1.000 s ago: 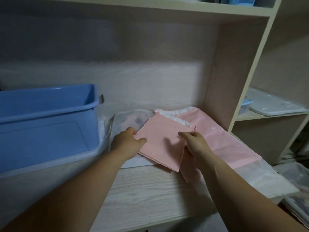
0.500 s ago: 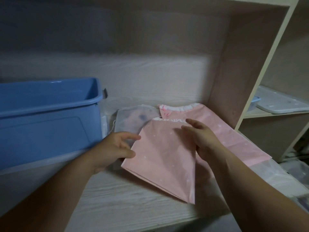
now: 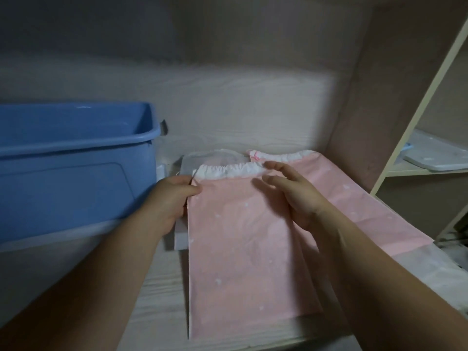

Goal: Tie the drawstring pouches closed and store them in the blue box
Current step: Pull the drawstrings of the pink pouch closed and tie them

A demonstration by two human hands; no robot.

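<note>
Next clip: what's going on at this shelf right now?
A person has a pink pouch laid flat on the wooden shelf. The left hand holds its left edge near the white gathered top, which is not drawn closed. The right hand lies open over it. The blue box stands at the left.

Dim, soft, slightly blurred, wide-angle

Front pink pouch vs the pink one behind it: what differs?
The front pink pouch lies straight and on top; the rear pink pouch angles off right, partly covered. The left hand pinches the front pouch's edge; no hand grips the rear one. Both: pink, white specks, gathered white tops.
</note>
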